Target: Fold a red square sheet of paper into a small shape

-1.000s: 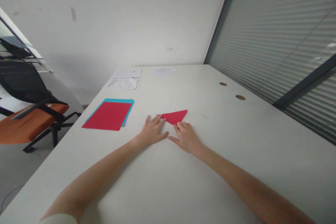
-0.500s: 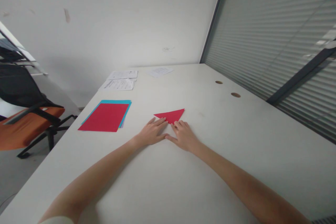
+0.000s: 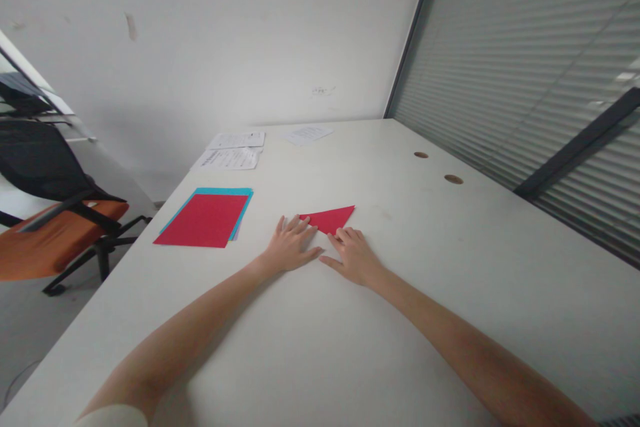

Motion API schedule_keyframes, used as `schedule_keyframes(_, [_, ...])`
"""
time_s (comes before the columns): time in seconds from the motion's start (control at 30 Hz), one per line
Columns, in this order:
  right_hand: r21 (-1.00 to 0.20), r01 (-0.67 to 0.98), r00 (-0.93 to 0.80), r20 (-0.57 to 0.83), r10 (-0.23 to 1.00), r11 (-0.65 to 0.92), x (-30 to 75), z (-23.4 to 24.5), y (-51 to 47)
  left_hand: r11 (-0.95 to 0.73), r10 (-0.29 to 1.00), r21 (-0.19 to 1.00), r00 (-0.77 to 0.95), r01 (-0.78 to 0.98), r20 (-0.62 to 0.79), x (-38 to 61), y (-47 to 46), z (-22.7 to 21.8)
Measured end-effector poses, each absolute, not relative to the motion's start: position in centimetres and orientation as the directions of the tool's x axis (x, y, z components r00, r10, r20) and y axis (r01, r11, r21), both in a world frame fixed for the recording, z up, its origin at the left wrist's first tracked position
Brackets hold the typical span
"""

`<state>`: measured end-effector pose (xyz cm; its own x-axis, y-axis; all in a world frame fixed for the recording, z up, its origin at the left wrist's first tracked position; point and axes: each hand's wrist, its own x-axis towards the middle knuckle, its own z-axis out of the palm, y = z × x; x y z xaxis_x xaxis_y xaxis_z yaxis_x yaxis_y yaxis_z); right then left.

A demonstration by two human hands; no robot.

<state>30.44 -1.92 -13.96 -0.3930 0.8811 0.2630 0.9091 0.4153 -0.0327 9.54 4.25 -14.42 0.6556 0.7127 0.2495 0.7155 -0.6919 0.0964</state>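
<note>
A red paper folded into a triangle lies flat on the white table, its long edge facing away from me. My left hand is spread out, with its fingertips resting on the triangle's left part and covering that corner. On the lower right edge of the paper press the fingertips of my right hand. Those fingers are slightly bent and its thumb sticks out toward the left thumb, a small gap between them. Neither hand grips the paper; the near corner is partly hidden by fingers.
To the left lies a stack of coloured sheets, a red sheet over a blue sheet. Printed pages lie near the back wall. Two round holes pierce the white table at right, beside a window with blinds. An orange chair stands left.
My left hand's fingers have spread wider and shifted outward along the triangle's left side. The thumbs, touching before, are now slightly apart. The view has shifted a little.
</note>
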Motion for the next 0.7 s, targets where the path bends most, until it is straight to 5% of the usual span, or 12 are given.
schedule_keyframes(0.7, [-0.083,0.901,-0.392,0.267,0.88,0.427,31.0,-14.1,-2.2,-0.524,0.827,0.073,0.486,0.849,0.282,8.0,6.0,-14.5])
